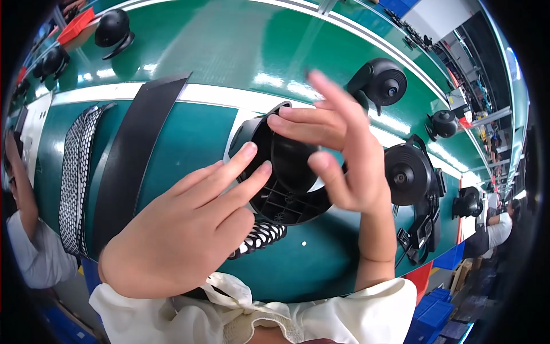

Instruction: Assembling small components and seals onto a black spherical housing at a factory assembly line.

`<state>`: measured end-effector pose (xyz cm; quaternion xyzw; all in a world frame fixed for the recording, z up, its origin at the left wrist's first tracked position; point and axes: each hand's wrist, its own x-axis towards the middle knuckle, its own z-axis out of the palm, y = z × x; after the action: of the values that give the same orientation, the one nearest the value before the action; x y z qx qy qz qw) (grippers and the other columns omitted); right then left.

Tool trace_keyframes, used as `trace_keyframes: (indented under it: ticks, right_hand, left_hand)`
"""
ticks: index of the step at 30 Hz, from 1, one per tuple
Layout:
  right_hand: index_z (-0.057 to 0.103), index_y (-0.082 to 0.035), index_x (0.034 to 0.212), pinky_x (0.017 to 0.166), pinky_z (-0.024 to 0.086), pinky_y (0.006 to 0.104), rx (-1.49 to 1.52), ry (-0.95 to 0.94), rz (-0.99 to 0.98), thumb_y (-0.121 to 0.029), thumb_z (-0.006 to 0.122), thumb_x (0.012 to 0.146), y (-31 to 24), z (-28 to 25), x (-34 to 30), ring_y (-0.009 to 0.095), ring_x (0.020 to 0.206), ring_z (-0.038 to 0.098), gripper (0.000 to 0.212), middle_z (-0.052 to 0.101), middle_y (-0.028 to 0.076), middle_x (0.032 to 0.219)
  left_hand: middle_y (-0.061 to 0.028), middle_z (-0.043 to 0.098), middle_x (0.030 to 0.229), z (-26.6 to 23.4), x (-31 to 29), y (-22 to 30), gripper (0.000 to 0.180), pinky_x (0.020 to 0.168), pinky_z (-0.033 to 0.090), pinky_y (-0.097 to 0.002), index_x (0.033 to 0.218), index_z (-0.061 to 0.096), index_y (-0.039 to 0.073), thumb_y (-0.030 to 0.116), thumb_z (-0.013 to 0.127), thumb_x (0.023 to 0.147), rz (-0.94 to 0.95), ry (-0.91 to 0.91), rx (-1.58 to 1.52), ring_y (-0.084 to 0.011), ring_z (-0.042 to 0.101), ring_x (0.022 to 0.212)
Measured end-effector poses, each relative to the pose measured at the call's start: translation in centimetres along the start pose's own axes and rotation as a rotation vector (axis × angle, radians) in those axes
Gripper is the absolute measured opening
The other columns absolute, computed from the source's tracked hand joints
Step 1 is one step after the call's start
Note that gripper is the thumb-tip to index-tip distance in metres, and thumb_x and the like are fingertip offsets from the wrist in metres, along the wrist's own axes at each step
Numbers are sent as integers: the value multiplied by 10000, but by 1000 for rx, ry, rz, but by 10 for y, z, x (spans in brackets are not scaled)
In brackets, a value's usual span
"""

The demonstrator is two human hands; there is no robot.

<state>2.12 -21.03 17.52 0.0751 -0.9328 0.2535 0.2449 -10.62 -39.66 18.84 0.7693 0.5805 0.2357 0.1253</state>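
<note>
Left hand [177,238] and right hand [361,155] are flanking a black shell [286,203], which is lying between them on a green bench [329,261], hollow side facing up. Its long axis is running roughly away from the wearer. Neither hand is standing nearer: left fingers are reaching its left rim, right fingers its far rim. Left fingers are stretching out straight, but the thumb is hiding, so any grip cannot be told. Right fingers are spreading wide, 1 of them raised and blurred, thumb apart, closing on nothing visible.

1 mesh piece [268,233] is crowding the shell's near edge. Leftward, a black strip [137,157] and a mesh strip [79,172] are lying side by side; rightward, a round unit [405,175] is sitting just beyond the right wrist. 2 more units [381,83] [444,123] are standing farther off.
</note>
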Motion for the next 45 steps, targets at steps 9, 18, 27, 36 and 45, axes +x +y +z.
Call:
trace_keyframes:
  ticks: [9, 18, 27, 36, 45]
  right_hand:
    - [543, 28, 807, 761, 433, 268, 195, 233, 463, 16, 551, 768, -3, -30, -51, 189, 818, 576, 42, 586, 141, 914]
    - [555, 54, 824, 710, 470, 275, 424, 219, 596, -9, 560, 773, 0, -24, -56, 180, 754, 577, 82, 589, 111, 840]
    - [562, 46, 811, 670, 468, 278, 237, 169, 562, -8, 569, 748, -1, -17, -49, 215, 706, 588, 82, 585, 120, 814]
    - [544, 41, 759, 615, 472, 281, -471, 63, 334, 6, 594, 670, -19, 0, -52, 233, 682, 573, 108, 568, 130, 820]
    - [599, 56, 904, 618, 484, 285, 106, -28, 294, -55, 593, 743, 2, -33, -40, 232, 691, 597, 196, 596, 144, 828]
  left_hand:
    - [-220, 374, 1275, -9, 3, -2, 274, 897, 328, -454, 741, 514, -35, -74, 574, 476, -55, -159, -56, -424, 259, 1232]
    - [-227, 404, 1242, -16, 5, -6, 210, 864, 372, -449, 685, 500, -52, -74, 571, 489, -95, -152, -39, -411, 304, 1213]
    - [-229, 416, 1236, -15, 5, -15, 212, 883, 356, -469, 695, 483, -66, -73, 592, 514, -114, -148, -64, -430, 321, 1197]
    - [-230, 430, 1225, -15, 3, -17, 206, 894, 351, -469, 710, 494, -67, -74, 580, 522, -121, -161, -27, -433, 340, 1183]
    - [-236, 419, 1237, -30, -2, -12, 208, 908, 336, -454, 728, 501, -58, -57, 565, 530, -172, -168, -12, -439, 329, 1189]
